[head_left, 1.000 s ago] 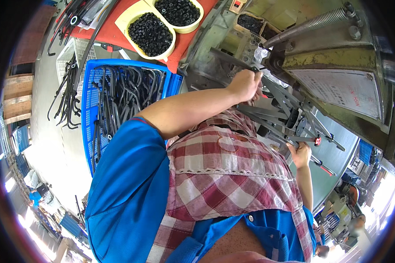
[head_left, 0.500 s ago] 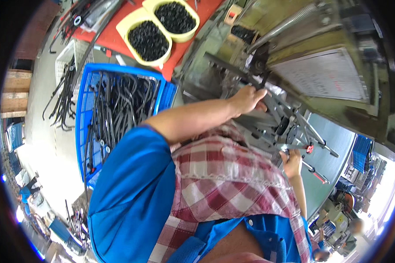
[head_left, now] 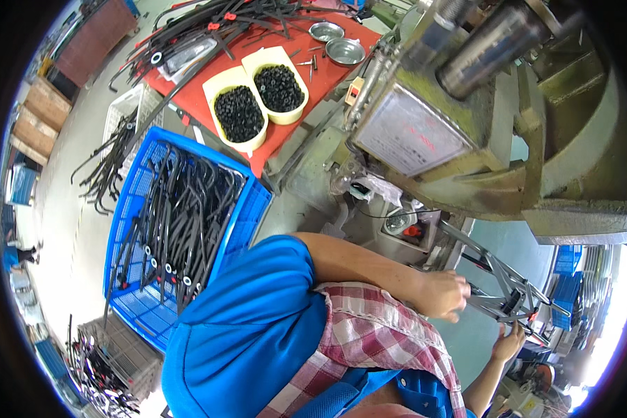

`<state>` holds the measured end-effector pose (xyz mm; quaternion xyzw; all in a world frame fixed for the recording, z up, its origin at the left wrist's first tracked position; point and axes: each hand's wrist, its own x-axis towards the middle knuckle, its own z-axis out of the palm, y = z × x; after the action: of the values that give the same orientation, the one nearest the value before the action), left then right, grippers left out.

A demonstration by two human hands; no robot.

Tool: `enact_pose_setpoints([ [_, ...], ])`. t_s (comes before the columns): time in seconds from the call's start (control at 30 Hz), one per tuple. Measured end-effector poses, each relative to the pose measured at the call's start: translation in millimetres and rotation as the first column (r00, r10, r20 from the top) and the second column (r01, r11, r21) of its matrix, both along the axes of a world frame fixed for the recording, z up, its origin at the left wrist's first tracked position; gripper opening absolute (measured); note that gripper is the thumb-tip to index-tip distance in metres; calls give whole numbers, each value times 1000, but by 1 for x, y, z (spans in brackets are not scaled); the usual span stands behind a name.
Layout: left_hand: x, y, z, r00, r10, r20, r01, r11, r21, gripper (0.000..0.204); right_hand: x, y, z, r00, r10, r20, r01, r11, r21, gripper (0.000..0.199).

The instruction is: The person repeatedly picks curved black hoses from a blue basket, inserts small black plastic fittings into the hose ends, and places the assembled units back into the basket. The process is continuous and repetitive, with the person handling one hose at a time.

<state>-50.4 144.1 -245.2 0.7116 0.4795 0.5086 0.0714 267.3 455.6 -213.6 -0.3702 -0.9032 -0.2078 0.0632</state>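
A grey metal tube frame [head_left: 503, 287] with crossing bars and dark joints hangs at the right, tilted down towards the lower right. My right hand [head_left: 507, 343] is closed on its near lower end, thumb and fingers around a bar; part of the grip is hidden. My left hand [head_left: 442, 294] reaches across my body with loosely bent fingers apart, beside the frame's left end. Nothing shows in that hand, and it looks clear of the bars.
A heavy green machine [head_left: 494, 132] with a sign plate fills the upper right. Blue crate [head_left: 141, 317] on the left holds bent black rods. Behind it, a red table [head_left: 209, 90] carries two yellow bins [head_left: 266, 118] of small black parts. A small-parts box [head_left: 425, 240] sits below the machine.
The frame has moved right, away from under the machine, with my right hand still on it. My left hand has come off the frame and shifted down and right. My view has turned too.
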Motion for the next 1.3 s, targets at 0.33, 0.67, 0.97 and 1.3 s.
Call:
enact_pose_setpoints([
  [0.33,-41,-72,-58,911,376,172,-267,852,-450,24,-369,-24,-131,772,616,-159,-632,716,-297,27],
  [0.67,22,-301,-118,40,999,-2,-517,19,-856,23,-628,-88,-233,632,767,-107,-661,462,-592,43],
  [0.97,46,-398,-161,-16,999,35,-408,25,-913,24,-688,-12,-268,617,780,-107,-595,373,-712,28],
  [1.3,-47,-541,-295,5,995,-102,-169,-99,-981,24,-619,-172,-175,854,517,-64,-494,765,-412,29],
])
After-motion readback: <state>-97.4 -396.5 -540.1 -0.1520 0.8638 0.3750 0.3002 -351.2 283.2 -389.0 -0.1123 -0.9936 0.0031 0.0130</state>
